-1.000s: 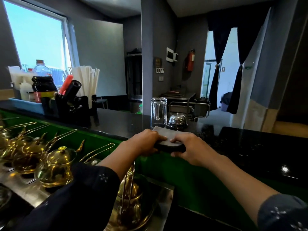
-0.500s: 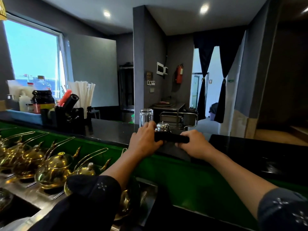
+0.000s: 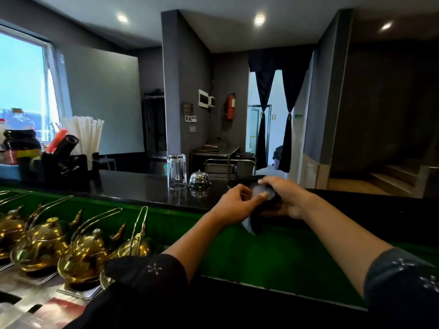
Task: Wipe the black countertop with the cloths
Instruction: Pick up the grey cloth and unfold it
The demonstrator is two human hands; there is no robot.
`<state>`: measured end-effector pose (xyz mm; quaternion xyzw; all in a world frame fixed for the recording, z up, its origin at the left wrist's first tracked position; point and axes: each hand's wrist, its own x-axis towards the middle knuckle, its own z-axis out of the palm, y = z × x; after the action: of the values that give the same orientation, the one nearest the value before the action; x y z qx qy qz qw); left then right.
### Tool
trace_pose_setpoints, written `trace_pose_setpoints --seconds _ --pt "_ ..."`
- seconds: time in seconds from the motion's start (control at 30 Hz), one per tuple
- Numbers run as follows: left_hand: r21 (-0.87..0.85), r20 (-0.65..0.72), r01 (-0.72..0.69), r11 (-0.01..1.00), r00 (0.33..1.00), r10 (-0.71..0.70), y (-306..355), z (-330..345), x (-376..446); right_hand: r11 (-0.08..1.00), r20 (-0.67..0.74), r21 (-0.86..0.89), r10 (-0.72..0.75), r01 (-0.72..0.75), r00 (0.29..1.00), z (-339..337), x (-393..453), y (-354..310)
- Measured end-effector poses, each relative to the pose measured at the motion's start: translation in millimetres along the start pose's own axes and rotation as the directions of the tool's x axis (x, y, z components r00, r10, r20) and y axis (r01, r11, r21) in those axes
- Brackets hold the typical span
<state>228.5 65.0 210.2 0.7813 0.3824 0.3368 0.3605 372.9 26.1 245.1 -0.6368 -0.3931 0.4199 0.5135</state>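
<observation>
A dark grey cloth (image 3: pixel 257 217) is bunched between both hands just above the front edge of the black countertop (image 3: pixel 142 188). My left hand (image 3: pixel 234 203) pinches its near side with thumb and fingers. My right hand (image 3: pixel 283 194) grips its far side from the right. One corner of the cloth hangs down over the green panel (image 3: pixel 273 255) below the counter. Whether there is more than one cloth in the bundle I cannot tell.
An upturned glass mug (image 3: pixel 176 170) and a silver call bell (image 3: pixel 199 178) stand on the counter left of the hands. A black holder with straws and bottles (image 3: pixel 69 160) sits at the far left. Several brass teapots (image 3: pixel 47 243) line the lower shelf.
The cloth lay folded flat under both hands on the counter edge; now it is lifted and bunched between them, a corner dangling. Both hands shifted right, and the view tilted up.
</observation>
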Motion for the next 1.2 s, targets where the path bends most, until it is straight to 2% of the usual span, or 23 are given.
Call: trace_pose_setpoints --seconds 0.07,0.17,0.3,0.43,0.67,0.8,1.03,1.13,1.2 --pt "-0.029 0.015 -0.025 0.999 1.0 0.026 3.2 6.7 -1.9 0.998 0.038 0.063 -0.012 0.01 0.999 -12.0 -3.5 4.0" --pt "-0.14 0.105 -0.042 0.989 0.993 0.057 11.5 13.8 -4.7 0.997 0.069 0.065 -0.035 0.03 0.997 -29.7 -5.9 11.2" --pt "-0.151 0.172 -0.082 0.985 0.979 0.107 22.9 22.7 -6.2 0.997 0.093 0.003 -0.072 0.072 0.993 -44.5 -10.4 21.3" --pt "-0.148 0.256 -0.11 0.983 0.956 0.146 29.2 30.4 -6.1 0.99 0.108 0.019 -0.141 0.14 0.984 -51.9 -19.8 27.1" --pt "-0.147 0.266 -0.096 0.984 0.955 0.133 31.1 35.1 -3.8 0.98 0.092 0.032 -0.199 0.197 0.976 -60.4 -19.5 37.1" --pt "-0.292 0.23 0.018 0.956 0.972 0.052 30.4 32.4 -3.0 0.971 0.168 0.059 -0.24 0.234 0.956 -64.0 -17.7 39.6" --pt "-0.52 0.219 0.261 0.813 0.961 -0.168 26.4 28.5 -0.2 0.906 0.241 -0.236 -0.297 0.352 0.924 -56.1 -4.8 41.5" --pt "-0.551 0.225 0.279 0.786 0.957 -0.183 19.2 25.4 5.1 0.851 0.218 -0.324 -0.357 0.412 0.908 -50.1 -0.4 44.8" --pt "-0.556 0.182 0.24 0.796 0.969 -0.165 14.4 25.2 7.7 0.808 0.208 -0.373 -0.406 0.456 0.89 -46.3 2.0 47.1"
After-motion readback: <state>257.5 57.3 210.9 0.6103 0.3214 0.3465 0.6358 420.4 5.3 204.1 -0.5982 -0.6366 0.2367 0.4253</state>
